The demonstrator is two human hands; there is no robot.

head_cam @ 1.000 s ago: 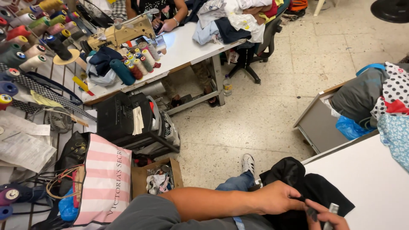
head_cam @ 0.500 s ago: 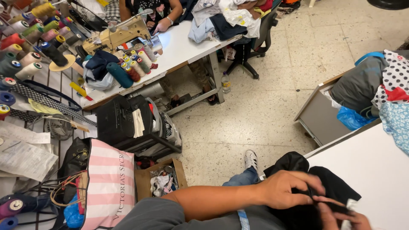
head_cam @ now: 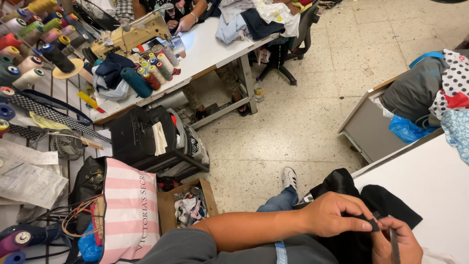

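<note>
A piece of black fabric lies over the near edge of a white table and hangs into my lap. My left hand reaches across and pinches a small fold of this fabric between thumb and fingers. Touching those fingertips just below, my right hand is closed on a slim dark tool; I cannot tell what kind it is. My blue-jeaned leg and white shoe show beneath my left forearm.
A pink-and-white striped bag and a cardboard box of scraps stand at the left. Behind them are a black case and a sewing table with thread cones, where another person's hand works. A bin of clothes is at the right.
My hands have come closer together on the black fabric, and my left fingers now pinch a fold right above my right hand. The view has shifted slightly.
</note>
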